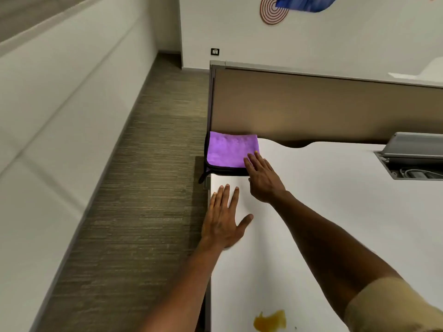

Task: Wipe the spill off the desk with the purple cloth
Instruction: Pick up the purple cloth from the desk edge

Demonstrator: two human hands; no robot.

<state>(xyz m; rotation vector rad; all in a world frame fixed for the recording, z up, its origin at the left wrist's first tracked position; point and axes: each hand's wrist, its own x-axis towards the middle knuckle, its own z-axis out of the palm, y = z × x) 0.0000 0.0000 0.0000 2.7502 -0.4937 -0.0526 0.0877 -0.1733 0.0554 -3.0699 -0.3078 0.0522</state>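
Note:
A folded purple cloth (227,149) with a dark edge lies at the far left corner of the white desk (335,212), against the partition. My right hand (262,179) reaches over it with straight fingers, the fingertips on the cloth's near right corner. My left hand (224,219) lies flat, fingers spread, on the desk near its left edge. An orange-yellow spill (271,321) sits on the desk close to me, at the bottom of the view.
A tan partition panel (323,106) stands along the desk's far side. A grey cable hatch (412,161) is open at the right. Carpeted floor (143,188) runs along the desk's left edge, with a white wall beyond it.

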